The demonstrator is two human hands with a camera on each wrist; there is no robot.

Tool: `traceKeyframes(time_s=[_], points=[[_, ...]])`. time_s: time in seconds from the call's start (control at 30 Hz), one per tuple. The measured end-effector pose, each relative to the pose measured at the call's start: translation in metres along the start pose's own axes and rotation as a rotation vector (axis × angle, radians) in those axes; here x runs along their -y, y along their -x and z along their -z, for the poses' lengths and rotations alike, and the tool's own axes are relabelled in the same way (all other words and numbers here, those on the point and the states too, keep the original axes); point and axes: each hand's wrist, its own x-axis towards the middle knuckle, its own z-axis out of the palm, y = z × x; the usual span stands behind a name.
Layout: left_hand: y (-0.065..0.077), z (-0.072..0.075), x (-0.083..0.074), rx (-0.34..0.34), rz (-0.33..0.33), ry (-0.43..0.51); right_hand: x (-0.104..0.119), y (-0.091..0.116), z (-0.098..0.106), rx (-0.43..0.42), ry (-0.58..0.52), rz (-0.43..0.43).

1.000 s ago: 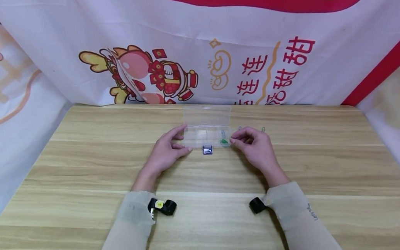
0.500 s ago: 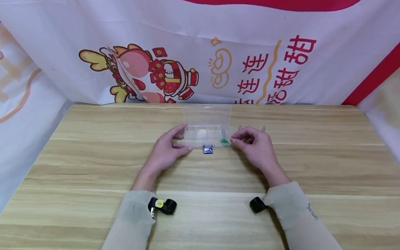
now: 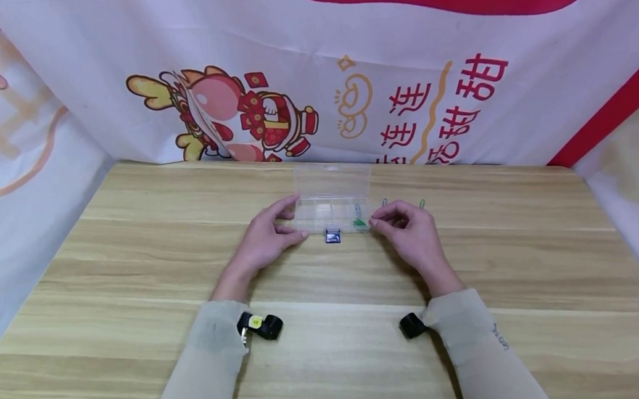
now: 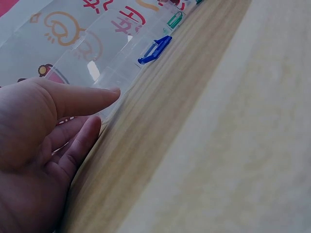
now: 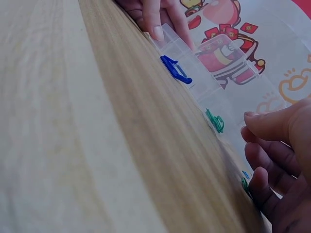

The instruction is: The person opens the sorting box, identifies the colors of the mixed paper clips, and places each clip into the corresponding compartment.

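A clear plastic compartment box (image 3: 312,224) lies on the table with its lid (image 3: 332,180) raised at the back. At its left end my left hand (image 3: 263,240) holds it, thumb at the front corner and index finger at the back corner. My right hand (image 3: 411,233) is at the box's right end, its fingers loosely curled and thumb tip close to the index finger. Nothing shows between those fingertips in the right wrist view. Green paper clips (image 5: 216,121) lie in the right front compartment, and a blue paper clip (image 3: 358,209) lies behind them. A blue latch (image 3: 332,235) hangs at the front.
Beyond my right hand, a blue paper clip (image 3: 384,202) and a green paper clip (image 3: 422,204) lie on the wooden table (image 3: 331,359). A printed white cloth (image 3: 312,101) hangs along the table's back edge, close behind the lid.
The whole head view has shifted slightly upward. Both hands, the box and the clips keep their places relative to each other.
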Motion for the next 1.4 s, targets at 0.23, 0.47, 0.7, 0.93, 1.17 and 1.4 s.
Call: traceKeyframes(time_s=[0.23,0.47,0.7,0.93,1.17,1.4], points=[[0.001,0.000,0.001,0.002,-0.019,0.003,-0.008,-0.001,0.008,-0.075,-0.029,0.023],[0.000,-0.001,0.001,0.000,-0.013,0.003,-0.027,-0.002,0.036,-0.162,-0.074,-0.027],[0.000,-0.001,0.001,0.004,-0.018,0.005,-0.042,0.000,0.064,-0.259,-0.106,-0.098],[0.001,0.000,0.001,0.005,-0.013,0.009,-0.043,0.001,0.068,-0.222,-0.010,-0.125],[0.000,0.000,0.000,0.001,-0.001,0.004,-0.041,-0.003,0.056,-0.083,0.169,0.004],[0.001,0.000,0.000,0.005,-0.001,0.012,-0.035,-0.008,0.050,-0.044,0.289,0.062]])
